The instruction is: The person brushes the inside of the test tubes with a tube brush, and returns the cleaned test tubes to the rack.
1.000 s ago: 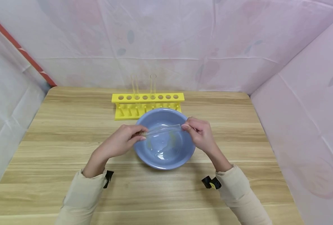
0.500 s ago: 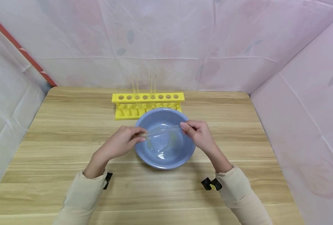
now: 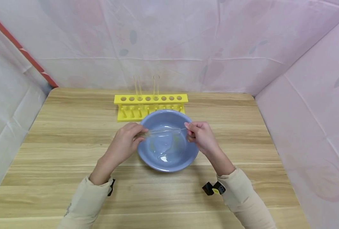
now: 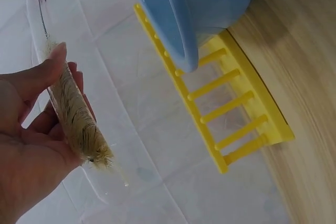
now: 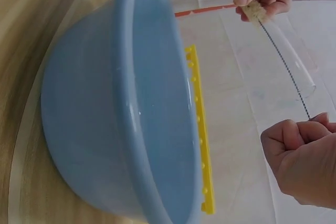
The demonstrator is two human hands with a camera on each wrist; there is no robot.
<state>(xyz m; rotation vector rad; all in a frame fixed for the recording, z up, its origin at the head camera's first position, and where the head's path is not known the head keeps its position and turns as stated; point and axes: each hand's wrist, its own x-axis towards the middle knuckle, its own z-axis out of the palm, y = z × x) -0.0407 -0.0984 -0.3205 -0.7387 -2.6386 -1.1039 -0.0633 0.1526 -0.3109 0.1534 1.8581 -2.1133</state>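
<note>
My left hand (image 3: 124, 138) holds a clear glass test tube (image 3: 163, 131) nearly level above the blue basin (image 3: 167, 167). Inside the tube, between the left thumb and fingers, is the bristled head of a test tube brush (image 4: 79, 111). Its twisted wire (image 5: 283, 59) comes out of the tube's mouth. The right hand (image 3: 202, 136), fingers curled, pinches the end of that wire just off the mouth. In the left wrist view, the tube's rounded bottom extends beyond the bristles. A little liquid lies in the basin.
A yellow test tube rack (image 3: 150, 99) stands behind the basin, its front partly hidden by it. Two clear test tubes stand upright there, one of them the right-hand tube (image 3: 156, 89). The wooden table (image 3: 57, 143) is bordered by patterned cloth walls.
The tube has turned nearer to level as my left hand rose slightly. My right hand has moved a little away from the tube's mouth, showing more brush wire.
</note>
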